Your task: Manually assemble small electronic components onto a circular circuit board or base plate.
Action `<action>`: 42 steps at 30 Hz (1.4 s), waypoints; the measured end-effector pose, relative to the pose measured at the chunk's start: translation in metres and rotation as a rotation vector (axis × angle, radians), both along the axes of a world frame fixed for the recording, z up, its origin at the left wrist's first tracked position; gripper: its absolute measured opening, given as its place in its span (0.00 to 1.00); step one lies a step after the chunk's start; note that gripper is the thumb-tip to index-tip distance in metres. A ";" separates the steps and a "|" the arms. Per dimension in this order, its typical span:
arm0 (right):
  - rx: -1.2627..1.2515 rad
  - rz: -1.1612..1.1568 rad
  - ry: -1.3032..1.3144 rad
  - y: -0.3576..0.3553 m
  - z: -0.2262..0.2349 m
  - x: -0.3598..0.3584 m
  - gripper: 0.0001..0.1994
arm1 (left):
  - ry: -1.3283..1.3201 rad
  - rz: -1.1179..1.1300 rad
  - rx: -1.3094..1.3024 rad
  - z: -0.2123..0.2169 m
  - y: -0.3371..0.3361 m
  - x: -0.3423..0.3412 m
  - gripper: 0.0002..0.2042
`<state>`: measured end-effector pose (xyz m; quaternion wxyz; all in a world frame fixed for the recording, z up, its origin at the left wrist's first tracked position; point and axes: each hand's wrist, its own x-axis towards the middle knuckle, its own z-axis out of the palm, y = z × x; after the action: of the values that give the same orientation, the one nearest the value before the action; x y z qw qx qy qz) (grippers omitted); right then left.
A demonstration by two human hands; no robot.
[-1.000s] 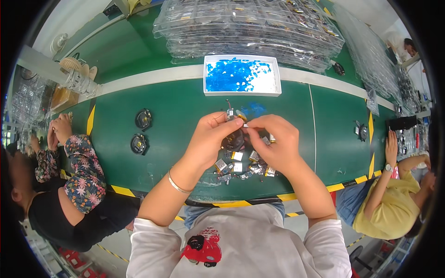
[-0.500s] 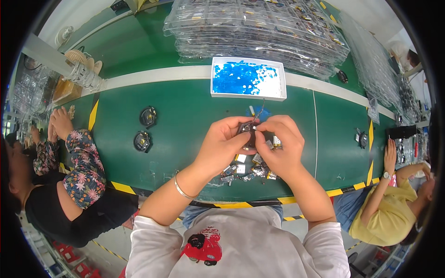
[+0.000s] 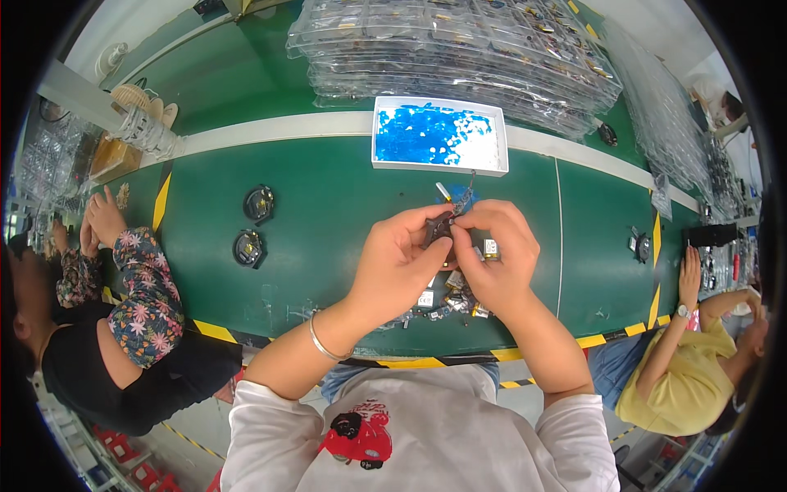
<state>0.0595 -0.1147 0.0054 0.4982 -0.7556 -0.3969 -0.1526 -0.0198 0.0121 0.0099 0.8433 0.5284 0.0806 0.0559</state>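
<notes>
Over the green bench, my left hand (image 3: pixel 400 252) is closed round a small black round device casing (image 3: pixel 439 228), thumb lying across its near side. From the right, my right hand (image 3: pixel 502 250) pinches thumb and forefinger together at the casing's edge; anything between those fingertips is too small to make out. Beneath my hands lies a loose heap of small silver battery packs (image 3: pixel 425 298) and circuit parts, partly hidden. One more silver battery (image 3: pixel 490 248) shows beside my right palm. A thin dark chain-like strand (image 3: pixel 467 197) and a white stick-shaped piece (image 3: pixel 443 192) lie just beyond my fingertips.
A white box (image 3: pixel 438 135) of blue bits stands ahead, with stacked clear trays (image 3: pixel 459 61) behind. Two black round casings (image 3: pixel 248 248) sit at left, another black part (image 3: pixel 640 244) at right. Co-workers sit on both sides, one with floral sleeves (image 3: pixel 146 299).
The black casing has tilted in my left hand, so its face shows less. My fingers have shifted slightly around it, and the white stick-shaped piece leans differently.
</notes>
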 end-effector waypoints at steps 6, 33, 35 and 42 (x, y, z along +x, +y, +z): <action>0.048 0.038 0.138 0.000 0.000 -0.001 0.10 | -0.011 0.002 0.008 -0.002 0.001 -0.001 0.16; 0.200 0.020 0.597 -0.046 0.012 0.058 0.04 | 0.017 0.068 0.641 -0.015 0.030 0.005 0.10; 0.064 -0.219 0.474 -0.090 0.003 0.093 0.07 | 0.101 0.019 0.898 -0.003 0.047 0.000 0.08; -0.565 -1.209 0.050 -0.204 -0.009 0.137 0.14 | 0.286 -0.228 1.392 0.013 0.035 -0.009 0.08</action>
<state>0.1967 -0.3185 -0.0040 0.1168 -0.9499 0.0836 -0.2776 -0.0286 0.0468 0.0225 0.2927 0.9507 0.0802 -0.0640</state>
